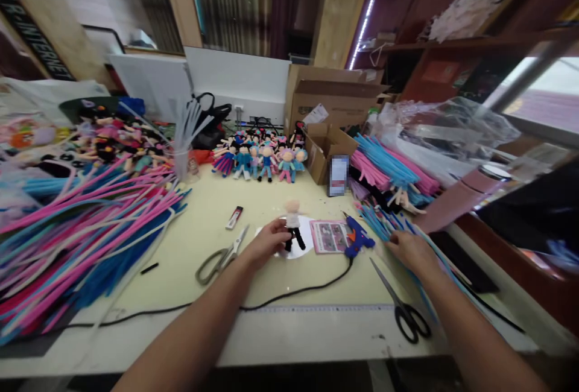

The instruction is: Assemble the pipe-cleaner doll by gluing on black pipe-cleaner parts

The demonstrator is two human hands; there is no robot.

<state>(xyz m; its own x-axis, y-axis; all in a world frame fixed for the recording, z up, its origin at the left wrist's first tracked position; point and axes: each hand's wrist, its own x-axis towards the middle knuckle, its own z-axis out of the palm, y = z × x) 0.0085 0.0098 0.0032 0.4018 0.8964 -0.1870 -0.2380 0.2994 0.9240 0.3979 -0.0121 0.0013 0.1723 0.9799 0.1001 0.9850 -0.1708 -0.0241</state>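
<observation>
My left hand (pixel 266 243) grips a small doll (pixel 293 224) with a pale bald head, white top and black legs, held upright over a white round plate (pixel 306 241) on the yellow table. My right hand (pixel 409 250) rests on a bundle of blue pipe cleaners (pixel 380 220) at the right, fingers spread over them. Between the hands lies a blue glue gun (pixel 357 240) with its black cord (pixel 294 292) running left across the table.
Grey scissors (pixel 221 256) lie left of my hand; black-handled scissors (pixel 400 301) lie by my right forearm. A heap of pink and blue pipe cleaners (pixel 81 235) fills the left. Finished dolls (pixel 260 160), cardboard boxes (pixel 325 145) and a cup of clear sticks (pixel 182 160) stand behind.
</observation>
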